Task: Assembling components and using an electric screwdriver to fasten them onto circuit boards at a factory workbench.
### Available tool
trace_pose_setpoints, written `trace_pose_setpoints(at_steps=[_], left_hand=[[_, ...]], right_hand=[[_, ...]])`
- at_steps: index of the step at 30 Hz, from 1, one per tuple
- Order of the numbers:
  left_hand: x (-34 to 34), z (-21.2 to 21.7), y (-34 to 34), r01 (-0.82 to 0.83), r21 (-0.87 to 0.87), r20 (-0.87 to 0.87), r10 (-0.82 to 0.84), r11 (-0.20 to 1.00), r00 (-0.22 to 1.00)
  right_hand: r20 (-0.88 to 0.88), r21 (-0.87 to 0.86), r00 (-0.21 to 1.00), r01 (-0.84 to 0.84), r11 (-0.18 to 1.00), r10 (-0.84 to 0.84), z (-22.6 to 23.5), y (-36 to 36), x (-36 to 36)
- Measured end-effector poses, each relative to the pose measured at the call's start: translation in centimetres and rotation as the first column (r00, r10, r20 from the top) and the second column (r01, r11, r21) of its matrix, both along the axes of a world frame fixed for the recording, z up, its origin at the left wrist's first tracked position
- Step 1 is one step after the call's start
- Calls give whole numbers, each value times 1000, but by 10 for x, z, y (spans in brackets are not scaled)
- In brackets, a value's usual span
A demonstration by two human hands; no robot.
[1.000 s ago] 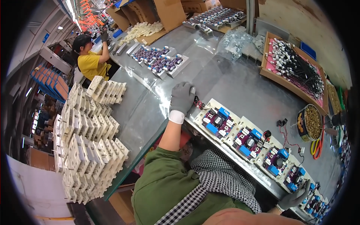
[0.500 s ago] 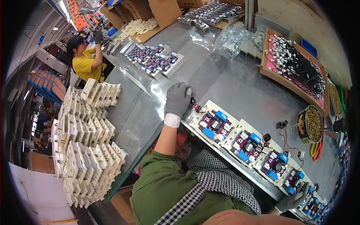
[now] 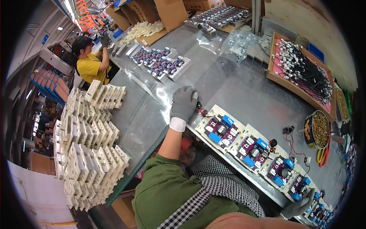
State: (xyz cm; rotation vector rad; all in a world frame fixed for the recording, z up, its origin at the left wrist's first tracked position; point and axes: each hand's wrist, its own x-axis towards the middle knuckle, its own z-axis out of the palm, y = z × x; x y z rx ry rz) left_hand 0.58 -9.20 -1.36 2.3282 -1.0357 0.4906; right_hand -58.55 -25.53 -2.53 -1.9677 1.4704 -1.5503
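Note:
Several purple circuit boards with blue parts (image 3: pixel 222 129) sit on white plastic bases in a slanting row along the table's near edge. At the row's left end is my left hand (image 3: pixel 184 103), in a grey glove, its fingers curled closed around something I cannot make out. A light grey tip shows by the fingers, and a black and red wire lead (image 3: pixel 201 109) lies beside them. My right hand (image 3: pixel 298 207), gloved too, grips the near edge of a board base farther right in the row. One finger reaches up over the boards; the rest is partly hidden.
Tall stacks of white plastic bases (image 3: pixel 93 164) stand left. Beyond are boards on metal heatsinks (image 3: pixel 160 63) and a co-worker in yellow (image 3: pixel 89 68). At right are a carton of wire leads (image 3: pixel 301 72), a tin of screws (image 3: pixel 316 129) and a loose red-black lead (image 3: pixel 291 139).
The whole view has shifted slightly. Both my hands keep about the same places at the row of boards. The co-worker's head has turned a little.

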Motion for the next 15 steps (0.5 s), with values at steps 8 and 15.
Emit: trace_pose_setpoints(at_steps=[8,15], left_hand=[[1,1,-2,7,-17,-37,-7,1000,999],[1,0,-1,11,-26,-3,-11,1000,1000]], right_hand=[[-32,-26,999,-30,999,29,4,1,5],[-8,-1,1000,-8,1000,8,0,1,-1]])
